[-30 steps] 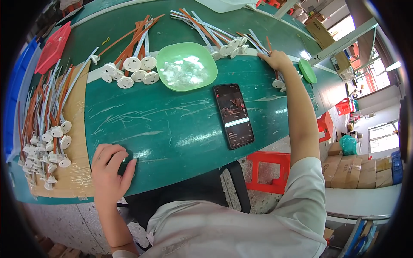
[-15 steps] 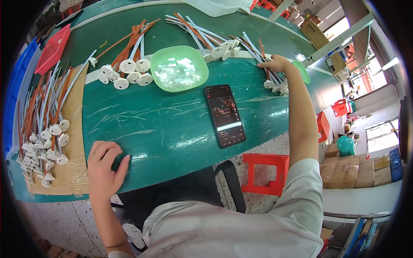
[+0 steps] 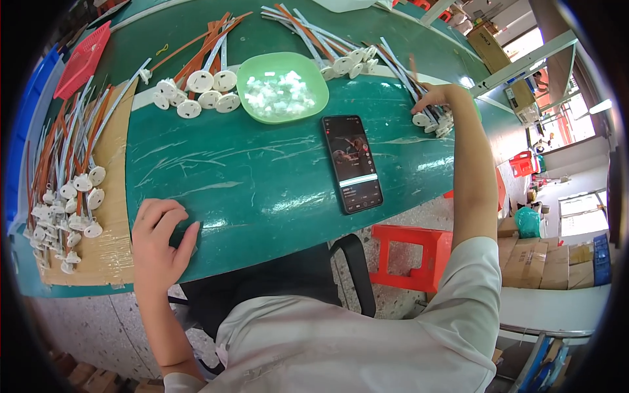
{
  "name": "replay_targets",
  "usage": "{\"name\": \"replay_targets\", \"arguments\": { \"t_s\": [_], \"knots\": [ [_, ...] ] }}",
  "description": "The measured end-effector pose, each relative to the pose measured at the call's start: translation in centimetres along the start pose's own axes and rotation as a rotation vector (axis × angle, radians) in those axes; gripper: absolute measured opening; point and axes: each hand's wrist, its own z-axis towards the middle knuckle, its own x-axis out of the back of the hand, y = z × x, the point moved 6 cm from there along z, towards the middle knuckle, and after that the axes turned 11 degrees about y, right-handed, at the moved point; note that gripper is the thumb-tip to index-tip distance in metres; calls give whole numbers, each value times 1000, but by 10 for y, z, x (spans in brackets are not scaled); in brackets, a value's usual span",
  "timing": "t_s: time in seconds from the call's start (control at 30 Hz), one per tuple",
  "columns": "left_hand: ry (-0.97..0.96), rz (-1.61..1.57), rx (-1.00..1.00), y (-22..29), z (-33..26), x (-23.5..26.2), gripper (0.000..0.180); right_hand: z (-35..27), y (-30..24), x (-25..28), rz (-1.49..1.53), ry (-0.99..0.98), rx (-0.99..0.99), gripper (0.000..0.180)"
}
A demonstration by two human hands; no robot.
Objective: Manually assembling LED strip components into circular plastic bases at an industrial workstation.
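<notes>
The right hand [image 3: 440, 98] reaches far past the phone [image 3: 352, 162], fingers curled down onto a bundle of white and orange wired parts with white round discs [image 3: 427, 118]; how tightly it pinches them I cannot tell. The bundle lies right of the green bowl [image 3: 249, 72], which holds small white pieces. The left hand [image 3: 157, 242] rests loosely curled on the green table's [image 3: 249, 190] near edge, left of the phone, holding nothing visible. Brown cartons [image 3: 531, 262] stand on the floor, far right of the phone.
</notes>
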Motion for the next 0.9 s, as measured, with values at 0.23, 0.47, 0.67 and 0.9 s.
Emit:
{"name": "replay_targets", "arguments": {
  "t_s": [0.23,0.47,0.67,0.9],
  "knots": [
    [3,18,-7,-3,0,-1,20,35,14,-7,-139,-131,-79,100],
    [1,-13,-11,-2,0,-2,18,5,-3,20,-245,269,36,96],
    [-8,18,-2,-1,-2,0,20,-226,-170,21,-83,1215,788,52],
    [36,15,-53,1,2,-5,15,-442,-321,-169,374,694,2215,17]
  ]
}}
